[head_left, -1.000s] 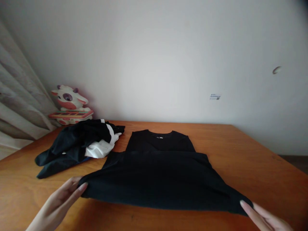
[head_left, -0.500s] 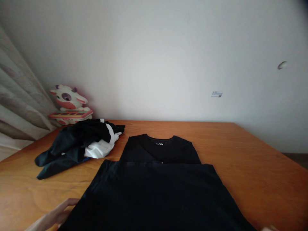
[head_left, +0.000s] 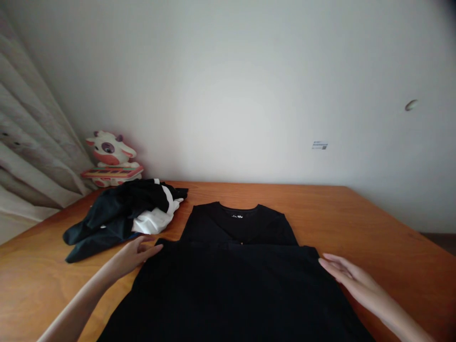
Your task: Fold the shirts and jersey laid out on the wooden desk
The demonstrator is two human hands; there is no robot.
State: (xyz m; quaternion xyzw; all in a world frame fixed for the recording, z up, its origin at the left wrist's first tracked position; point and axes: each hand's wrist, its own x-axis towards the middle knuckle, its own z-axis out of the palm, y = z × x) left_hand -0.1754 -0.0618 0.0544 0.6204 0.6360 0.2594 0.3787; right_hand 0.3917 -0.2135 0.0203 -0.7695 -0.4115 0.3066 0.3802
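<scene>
A black T-shirt (head_left: 242, 285) lies on the table with its neckline at the far end. A wide black layer with a straight far edge covers its lower part, and small white print shows inside the collar. At the left far corner of that layer, my left hand (head_left: 133, 256) has its fingers apart, fingertips touching the cloth. Along the right edge, near the other corner, my right hand (head_left: 351, 275) is open, fingers stretched toward the cloth. The shirt's near end runs out of view.
On the wooden table (head_left: 384, 247), a crumpled pile of black and white clothes (head_left: 121, 213) lies at the left. Behind it stands a cow-shaped toy keyboard (head_left: 112, 159). A curtain (head_left: 32, 133) hangs at the left; a pale wall (head_left: 231, 95) closes off the back.
Both hands have moved forward from the near edge of the view to the layer's far corners. The view has shifted slightly; the shirt keeps nearly the same shape.
</scene>
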